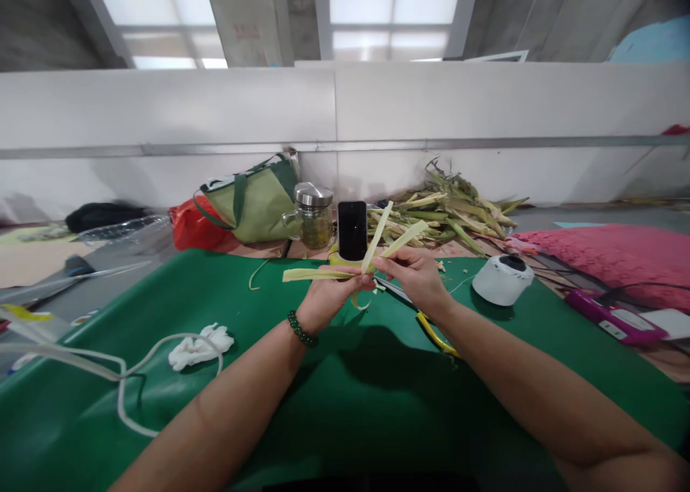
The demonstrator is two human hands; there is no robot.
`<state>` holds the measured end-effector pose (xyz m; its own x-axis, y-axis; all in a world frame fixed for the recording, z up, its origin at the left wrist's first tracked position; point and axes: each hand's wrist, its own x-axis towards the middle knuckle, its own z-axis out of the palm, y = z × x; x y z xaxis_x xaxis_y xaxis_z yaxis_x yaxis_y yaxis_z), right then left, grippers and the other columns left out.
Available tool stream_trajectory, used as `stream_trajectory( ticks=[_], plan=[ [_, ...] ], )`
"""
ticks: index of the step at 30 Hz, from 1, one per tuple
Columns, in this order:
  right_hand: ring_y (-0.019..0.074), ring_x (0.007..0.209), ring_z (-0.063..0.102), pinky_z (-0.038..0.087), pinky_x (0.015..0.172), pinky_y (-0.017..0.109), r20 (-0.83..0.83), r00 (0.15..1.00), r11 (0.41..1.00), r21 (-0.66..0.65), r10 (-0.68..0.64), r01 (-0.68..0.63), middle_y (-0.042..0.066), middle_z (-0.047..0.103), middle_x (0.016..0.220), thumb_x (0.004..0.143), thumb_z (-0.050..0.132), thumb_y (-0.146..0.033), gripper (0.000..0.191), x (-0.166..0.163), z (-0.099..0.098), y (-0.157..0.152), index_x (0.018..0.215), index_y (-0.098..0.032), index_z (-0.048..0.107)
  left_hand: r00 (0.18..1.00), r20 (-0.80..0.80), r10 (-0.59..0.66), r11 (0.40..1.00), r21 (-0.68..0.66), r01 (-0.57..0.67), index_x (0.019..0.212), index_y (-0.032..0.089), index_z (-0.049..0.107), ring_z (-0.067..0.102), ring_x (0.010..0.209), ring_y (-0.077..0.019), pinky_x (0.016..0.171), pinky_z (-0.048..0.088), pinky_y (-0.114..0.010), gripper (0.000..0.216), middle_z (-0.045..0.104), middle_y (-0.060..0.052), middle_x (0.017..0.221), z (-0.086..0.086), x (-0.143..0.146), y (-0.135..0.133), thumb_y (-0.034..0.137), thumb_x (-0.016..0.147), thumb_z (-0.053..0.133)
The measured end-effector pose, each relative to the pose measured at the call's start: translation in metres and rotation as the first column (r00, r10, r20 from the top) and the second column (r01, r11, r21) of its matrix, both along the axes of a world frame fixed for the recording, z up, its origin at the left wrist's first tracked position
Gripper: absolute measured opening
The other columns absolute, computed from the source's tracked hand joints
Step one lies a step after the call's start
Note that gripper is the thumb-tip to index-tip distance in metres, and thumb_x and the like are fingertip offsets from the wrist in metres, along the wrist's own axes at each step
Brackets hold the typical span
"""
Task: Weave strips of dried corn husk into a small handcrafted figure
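Note:
My left hand (328, 296) and my right hand (414, 275) meet above the green table cover (345, 398), both pinched on pale yellow-green leaf strips (377, 244). One strip sticks out flat to the left from the left hand's fingers. Two more strips fan upward and to the right between the hands. A dark green bead bracelet (300, 330) circles my left wrist. Under my right forearm lies a tool with yellow handles (434, 332), partly hidden.
A black phone (352, 230) stands upright behind the hands, beside a lidded glass jar (313, 215) and a green bag (253, 197). A heap of green leaves (450, 212) lies back right. A white spool (502, 279), pink cloth (614, 255), white crumpled tissue (200, 346) and white cord (121, 377) surround the work.

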<state>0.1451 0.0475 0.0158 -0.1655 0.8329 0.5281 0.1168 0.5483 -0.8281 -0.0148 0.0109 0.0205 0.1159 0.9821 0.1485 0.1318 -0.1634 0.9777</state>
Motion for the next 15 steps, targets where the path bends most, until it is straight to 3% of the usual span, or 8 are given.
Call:
stream_trajectory(
  ticks=[3,6,9,12,15],
  plan=[
    [0.0089,0.046,0.041,0.031,0.044,0.023,0.016,1.000,1.000,-0.001,0.006,-0.006,-0.001,0.051,0.047,0.070,0.066,-0.040,0.029,0.0000,-0.0015,0.0032,0.057,-0.014,0.063,0.999,0.043,-0.018,0.999,-0.047,0.020,0.075,0.014,0.074,0.068,0.085,-0.0264,0.076,0.051,-0.034,0.025,0.075,-0.008,0.078,-0.0018,0.0002,0.0014,0.037,0.065,0.075],
    [0.0088,0.047,0.041,0.031,0.044,0.022,0.039,0.999,1.000,0.017,0.003,-0.004,-0.001,0.051,0.047,0.069,0.066,-0.042,0.032,-0.0013,-0.0012,0.0060,0.054,-0.014,0.061,0.976,0.211,-0.052,0.990,-0.120,0.079,0.072,0.015,0.072,0.068,0.082,-0.0245,0.078,0.051,-0.034,0.026,0.074,-0.007,0.077,-0.0036,0.0018,0.0028,0.036,0.059,0.079],
    [0.0085,0.047,0.041,0.032,0.044,0.022,0.070,0.997,0.998,0.062,0.013,-0.017,-0.001,0.051,0.048,0.070,0.066,-0.041,0.033,-0.0029,0.0012,0.0052,0.052,-0.014,0.059,0.927,0.370,-0.061,0.969,-0.200,0.144,0.072,0.015,0.072,0.069,0.077,-0.0227,0.077,0.052,-0.032,0.035,0.073,-0.008,0.076,-0.0045,0.0030,0.0037,0.047,0.059,0.078],
    [0.0086,0.047,0.043,0.033,0.045,0.021,0.084,0.995,0.995,0.084,0.050,-0.057,-0.001,0.053,0.050,0.072,0.064,-0.037,0.029,-0.0037,0.0017,0.0032,0.055,-0.015,0.061,0.905,0.422,-0.056,0.949,-0.260,0.180,0.070,0.014,0.072,0.069,0.069,-0.0213,0.071,0.052,-0.031,0.042,0.072,-0.009,0.071,-0.0044,0.0034,0.0033,0.055,0.062,0.073],
    [0.0091,0.049,0.046,0.036,0.045,0.021,0.090,0.992,0.993,0.071,0.086,-0.093,0.000,0.056,0.054,0.075,0.061,-0.033,0.024,-0.0036,-0.0014,0.0045,0.059,-0.015,0.062,0.909,0.404,-0.104,0.951,-0.228,0.210,0.071,0.015,0.071,0.068,0.068,-0.0198,0.069,0.052,-0.029,0.031,0.072,-0.008,0.072,-0.0034,0.0046,0.0014,0.041,0.058,0.080]
  ],
)
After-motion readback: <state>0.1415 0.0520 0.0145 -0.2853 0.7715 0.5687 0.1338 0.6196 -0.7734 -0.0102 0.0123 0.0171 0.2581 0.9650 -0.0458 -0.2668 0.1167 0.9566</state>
